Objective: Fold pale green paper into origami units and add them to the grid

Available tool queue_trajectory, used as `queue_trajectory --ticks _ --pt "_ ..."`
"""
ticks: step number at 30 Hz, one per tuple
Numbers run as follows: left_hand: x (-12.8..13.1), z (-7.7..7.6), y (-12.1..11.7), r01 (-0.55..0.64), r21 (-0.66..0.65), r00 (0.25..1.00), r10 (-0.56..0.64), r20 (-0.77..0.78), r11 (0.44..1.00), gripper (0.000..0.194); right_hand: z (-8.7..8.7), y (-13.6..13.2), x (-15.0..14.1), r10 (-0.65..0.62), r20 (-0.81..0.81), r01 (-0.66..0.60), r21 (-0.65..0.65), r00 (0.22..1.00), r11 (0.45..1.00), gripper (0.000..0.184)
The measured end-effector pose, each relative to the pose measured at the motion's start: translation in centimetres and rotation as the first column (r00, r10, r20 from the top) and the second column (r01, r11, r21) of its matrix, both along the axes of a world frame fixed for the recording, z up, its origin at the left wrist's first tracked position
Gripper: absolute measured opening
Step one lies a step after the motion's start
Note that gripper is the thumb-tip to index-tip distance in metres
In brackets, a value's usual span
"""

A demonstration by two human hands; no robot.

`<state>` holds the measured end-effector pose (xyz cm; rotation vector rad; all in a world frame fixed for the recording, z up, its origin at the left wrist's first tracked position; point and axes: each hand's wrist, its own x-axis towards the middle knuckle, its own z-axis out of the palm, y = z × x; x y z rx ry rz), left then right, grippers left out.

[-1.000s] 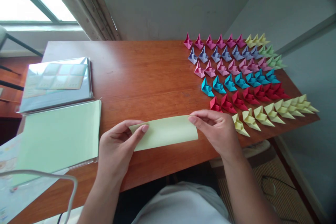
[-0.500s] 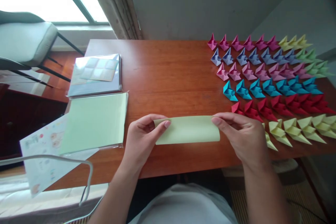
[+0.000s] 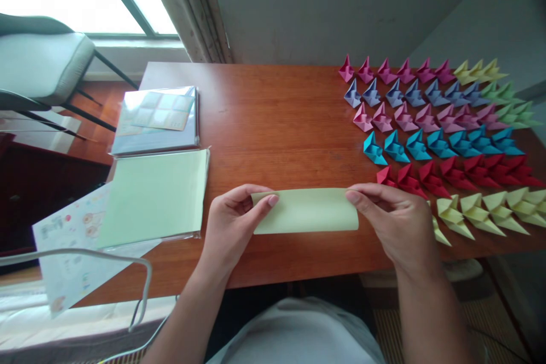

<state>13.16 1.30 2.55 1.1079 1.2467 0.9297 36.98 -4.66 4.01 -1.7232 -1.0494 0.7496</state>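
A pale yellow-green sheet of paper (image 3: 307, 210), folded over into a long strip, lies near the front edge of the wooden table (image 3: 273, 119). My left hand (image 3: 232, 230) pinches its left end between thumb and fingers. My right hand (image 3: 396, 222) pinches its right end the same way. Just right of that hand starts a row of folded pale yellow paper figures (image 3: 482, 210).
Rows of small folded paper figures in pink, lilac, blue (image 3: 439, 145), red (image 3: 452, 173), yellow and green fill the table's right side. A stack of light green sheets (image 3: 156, 196) in clear wrap and a paper pack (image 3: 156, 122) lie at left. A chair (image 3: 38, 62) stands beyond the table.
The view swung left, bringing the chair into sight. Both hands kept hold of the paper's ends; in the last half second almost nothing moved.
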Motion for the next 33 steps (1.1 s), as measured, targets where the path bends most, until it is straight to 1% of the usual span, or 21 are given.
queue_trajectory --ticks 4,16,18,23,25,28,33 --pt "-0.1 -0.1 0.0 0.005 -0.003 1.000 -0.005 -0.018 1.000 0.018 0.0 0.0 0.0 -0.002 0.001 0.002 -0.007 1.000 1.000 0.016" --pt "-0.1 -0.1 0.0 0.007 0.008 0.999 -0.007 -0.032 1.000 0.019 0.0 0.0 0.0 0.026 0.017 -0.026 0.014 1.000 1.000 0.011" --pt "-0.1 -0.1 0.0 0.006 0.015 0.999 -0.005 -0.043 1.000 0.020 0.1 0.0 0.2 0.049 0.041 -0.050 0.018 0.998 0.999 0.010" --pt "0.0 0.4 0.0 0.016 0.019 0.999 -0.015 -0.047 1.000 0.018 0.6 0.3 1.0 0.159 0.169 -0.165 0.019 0.973 0.986 0.008" --pt "0.1 0.8 0.1 0.027 0.022 0.999 -0.026 -0.047 0.999 0.017 0.8 0.5 1.1 0.161 0.190 -0.166 0.014 0.969 0.986 0.010" --pt "0.1 1.3 0.5 0.022 0.034 0.996 -0.020 -0.084 0.999 0.019 0.9 0.9 1.0 0.150 0.158 -0.148 -0.020 0.976 0.989 0.015" --pt "-0.4 1.4 1.1 0.012 0.027 0.994 -0.009 -0.108 1.000 0.023 0.7 1.6 0.2 0.135 0.013 -0.134 -0.045 0.991 0.990 0.017"
